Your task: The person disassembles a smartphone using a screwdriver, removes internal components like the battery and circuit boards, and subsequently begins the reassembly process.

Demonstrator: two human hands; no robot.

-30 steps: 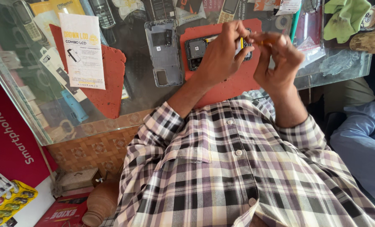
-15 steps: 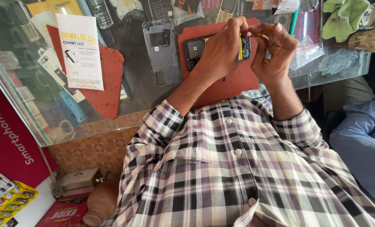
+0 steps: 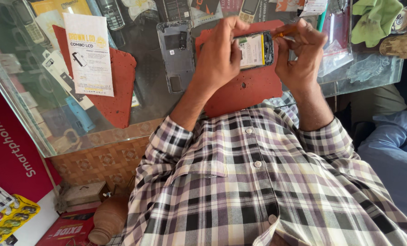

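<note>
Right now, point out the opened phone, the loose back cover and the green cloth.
opened phone (image 3: pixel 253 50), head view, on its exposed battery.
loose back cover (image 3: pixel 176 57), head view, middle of its inner face.
green cloth (image 3: pixel 374 20), head view, centre of the folds.

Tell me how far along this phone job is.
Done: the back cover is off and lies on the glass counter, and the opened phone shows its white battery. In hand: the left hand holds the phone over the red mat while the right hand works an orange-handled tool at its edge. Left: the cover is not yet back on.
</note>
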